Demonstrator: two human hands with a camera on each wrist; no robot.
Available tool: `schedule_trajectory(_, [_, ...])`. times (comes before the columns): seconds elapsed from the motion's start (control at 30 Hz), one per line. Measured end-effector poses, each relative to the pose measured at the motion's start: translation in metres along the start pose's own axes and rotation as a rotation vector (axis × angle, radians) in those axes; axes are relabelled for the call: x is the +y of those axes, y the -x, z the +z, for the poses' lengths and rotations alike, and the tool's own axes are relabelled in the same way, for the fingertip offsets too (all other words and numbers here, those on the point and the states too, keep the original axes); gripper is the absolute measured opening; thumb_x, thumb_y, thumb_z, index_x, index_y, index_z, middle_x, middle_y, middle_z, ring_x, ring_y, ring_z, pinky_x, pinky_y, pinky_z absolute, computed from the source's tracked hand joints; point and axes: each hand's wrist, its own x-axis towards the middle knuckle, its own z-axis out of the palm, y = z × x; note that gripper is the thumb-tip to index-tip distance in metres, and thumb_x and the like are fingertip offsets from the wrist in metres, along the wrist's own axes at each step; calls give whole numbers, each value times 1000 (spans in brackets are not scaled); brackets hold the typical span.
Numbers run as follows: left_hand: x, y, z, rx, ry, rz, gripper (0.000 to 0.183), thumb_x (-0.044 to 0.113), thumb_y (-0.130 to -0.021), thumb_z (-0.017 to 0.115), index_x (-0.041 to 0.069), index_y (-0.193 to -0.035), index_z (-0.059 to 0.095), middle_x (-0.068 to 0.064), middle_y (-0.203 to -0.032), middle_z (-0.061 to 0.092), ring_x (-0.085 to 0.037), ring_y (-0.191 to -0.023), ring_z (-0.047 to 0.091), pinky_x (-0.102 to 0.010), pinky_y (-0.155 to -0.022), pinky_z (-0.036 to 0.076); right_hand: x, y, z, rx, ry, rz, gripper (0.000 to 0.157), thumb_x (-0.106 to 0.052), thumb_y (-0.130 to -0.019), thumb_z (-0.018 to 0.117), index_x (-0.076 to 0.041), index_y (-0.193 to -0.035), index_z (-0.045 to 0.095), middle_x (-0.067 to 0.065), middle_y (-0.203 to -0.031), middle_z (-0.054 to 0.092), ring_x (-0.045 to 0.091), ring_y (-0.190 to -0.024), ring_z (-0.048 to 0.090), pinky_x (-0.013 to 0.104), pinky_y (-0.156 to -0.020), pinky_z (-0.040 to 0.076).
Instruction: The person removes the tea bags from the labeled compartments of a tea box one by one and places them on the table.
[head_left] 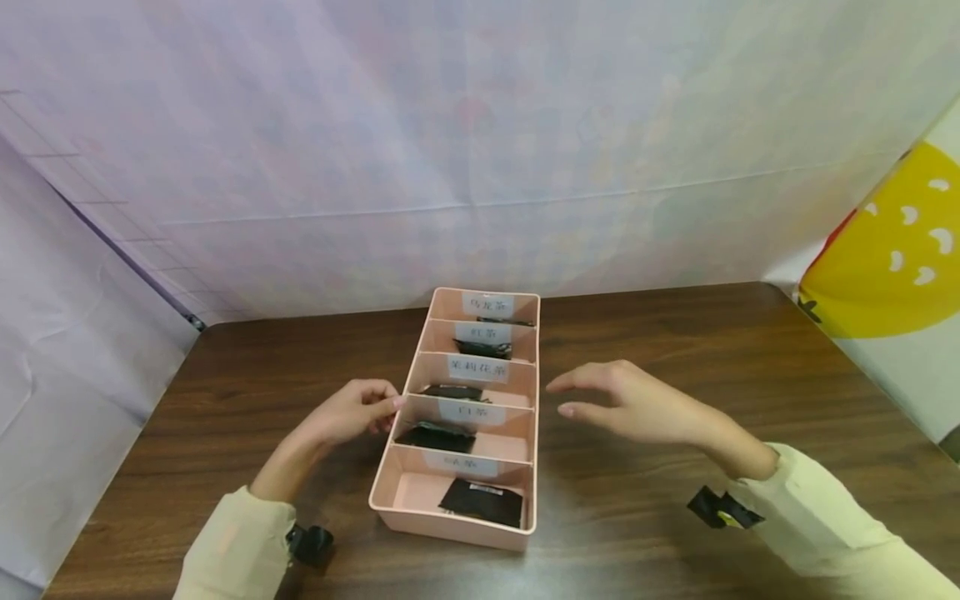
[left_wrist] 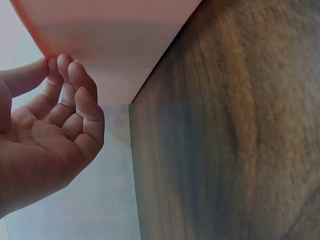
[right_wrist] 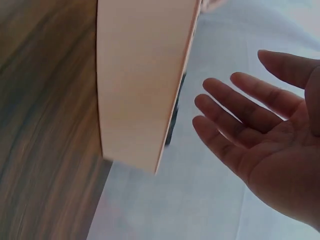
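A long pink divided storage box (head_left: 450,521) stands on the table, running away from me. Each compartment bears a white label with handwritten Chinese characters and holds flat black sachets, among them one in the nearest compartment (head_left: 482,502) and one in the compartment behind it (head_left: 437,436). My left hand (head_left: 352,410) pinches the rim of the left side wall with thumb and fingertips; the left wrist view shows the other fingers (left_wrist: 90,110) curled below the rim. To the right of the box, my right hand (head_left: 637,402) hovers with fingers spread, apart from the wall and holding nothing.
The dark wooden table (head_left: 645,517) stretches to both sides of the box. A pale patterned cloth (head_left: 465,150) hangs along its back edge, close to the box's far end. At the right hangs a cloth with a large yellow print (head_left: 900,258).
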Motion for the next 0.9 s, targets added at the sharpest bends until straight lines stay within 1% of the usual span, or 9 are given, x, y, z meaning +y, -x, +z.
schedule_trajectory(0.1, [1, 0, 0, 0, -2, 0, 17, 6, -92, 51, -6, -81, 54, -4, -66, 51, -15, -63, 50, -27, -57, 40, -9, -3, 7, -34, -31, -77, 25, -13, -88, 59, -2, -111, 62, 8, -107, 64, 20, -99, 59, 36, -84, 46])
schedule_trajectory(0.2, [1, 0, 0, -2, -6, 3, 17, 6, -92, 51, -6, -80, 54, -4, -66, 50, -15, -63, 50, -27, -56, 40, -20, -5, 14, -63, -68, -136, 24, -11, -88, 59, -3, -110, 62, 7, -106, 64, 18, -97, 59, 33, -83, 47])
schedule_trajectory(0.37, [0, 0, 0, -7, -6, 9, 17, 6, -91, 51, -6, -79, 53, -4, -65, 50, -16, -61, 49, -27, -55, 39, -37, -6, 28, -91, -120, -221, 20, -10, -87, 59, -5, -106, 63, 3, -102, 64, 13, -94, 59, 27, -80, 47])
schedule_trajectory(0.47, [0, 0, 0, -11, -2, 9, 17, 6, -92, 51, -6, -79, 53, -4, -65, 49, -16, -61, 49, -27, -55, 39, -46, -4, 36, -111, -134, -261, 20, -12, -88, 59, -6, -107, 63, 2, -102, 64, 11, -95, 58, 24, -81, 46])
schedule_trajectory(0.57, [0, 0, 0, -13, 4, 8, 17, 6, -92, 51, -6, -79, 53, -4, -64, 49, -16, -61, 48, -27, -55, 39, -51, -3, 43, -131, -144, -281, 21, -12, -87, 60, -6, -107, 63, 0, -101, 63, 8, -93, 57, 21, -81, 45])
schedule_trajectory(0.73, [0, 0, 0, -14, 3, 6, 17, 6, -92, 50, -6, -80, 53, -4, -64, 49, -16, -61, 48, -27, -54, 39, -55, -1, 51, -159, -150, -289, 21, -12, -86, 61, -4, -106, 63, -1, -98, 62, 6, -86, 55, 19, -78, 44])
schedule_trajectory(0.9, [0, -1, 0, -12, 4, 0, 17, 6, -92, 51, -6, -80, 53, -4, -65, 49, -16, -61, 49, -27, -54, 39, -55, -1, 56, -185, -133, -268, 21, -13, -87, 61, -4, -106, 64, -1, -101, 62, 6, -91, 54, 21, -80, 44])
